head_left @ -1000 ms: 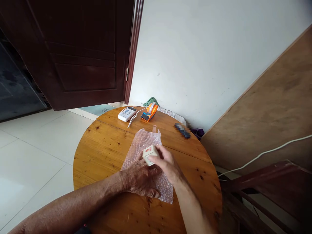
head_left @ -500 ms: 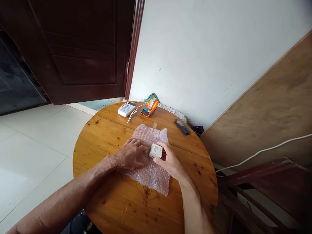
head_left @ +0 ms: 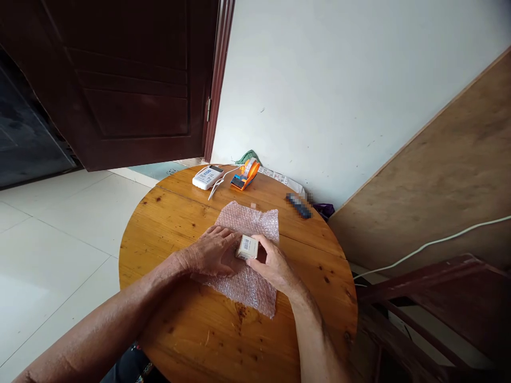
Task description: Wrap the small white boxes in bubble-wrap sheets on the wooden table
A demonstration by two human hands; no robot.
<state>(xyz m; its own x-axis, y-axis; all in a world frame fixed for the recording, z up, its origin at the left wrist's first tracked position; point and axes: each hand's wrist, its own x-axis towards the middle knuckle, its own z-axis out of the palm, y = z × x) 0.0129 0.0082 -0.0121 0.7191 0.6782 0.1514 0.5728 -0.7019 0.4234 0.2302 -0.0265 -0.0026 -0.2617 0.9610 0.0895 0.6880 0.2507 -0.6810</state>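
Note:
A small pale box (head_left: 248, 247) with a barcode label stands on a sheet of bubble wrap (head_left: 249, 290). My right hand (head_left: 273, 266) grips the box from its right side, thumb near the front and fingers behind. Just left of the box, my left hand (head_left: 213, 251) lies on the bubble wrap with its fingers spread, holding nothing. Its fingertips are close to the box; whether they touch it I cannot tell.
On the round wooden table (head_left: 159, 239), a white device (head_left: 207, 177) with a cable and an orange tape dispenser (head_left: 245, 175) sit at the back. A dark, blurred object (head_left: 298, 206) lies back right. A dark red wooden chair (head_left: 431, 287) is at the right.
My right hand has moved the box a little to the left, closer to my left hand. The bubble wrap's far right corner has shifted slightly right. My left hand has hardly moved.

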